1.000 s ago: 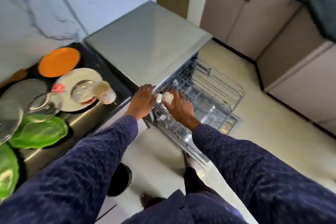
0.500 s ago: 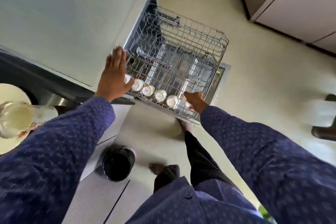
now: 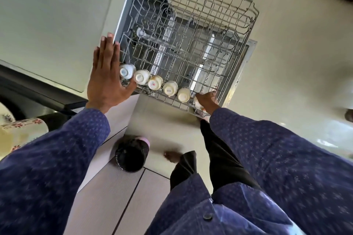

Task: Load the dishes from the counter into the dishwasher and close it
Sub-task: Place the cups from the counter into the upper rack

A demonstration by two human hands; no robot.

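The dishwasher's wire upper rack (image 3: 191,30) is pulled out over the floor. Several white cups (image 3: 170,87) stand upside down in a row along its near edge. My right hand (image 3: 207,100) grips another white cup (image 3: 197,103) at the right end of that row, at the rack's near corner. My left hand (image 3: 107,76) is flat with straight fingers, hovering beside the leftmost cup (image 3: 127,71) at the edge of the dishwasher top (image 3: 57,21); it holds nothing.
A floral jug (image 3: 21,133) and part of a plate (image 3: 4,114) sit at the far left on the dark counter. A black bin (image 3: 131,153) stands on the floor below. The open dishwasher door (image 3: 242,66) lies under the rack. My legs are beneath.
The view tilted down from the counter dishes onto the rack. My right hand moved along the cup row to its right end. My left hand opened flat near the rack's left corner.
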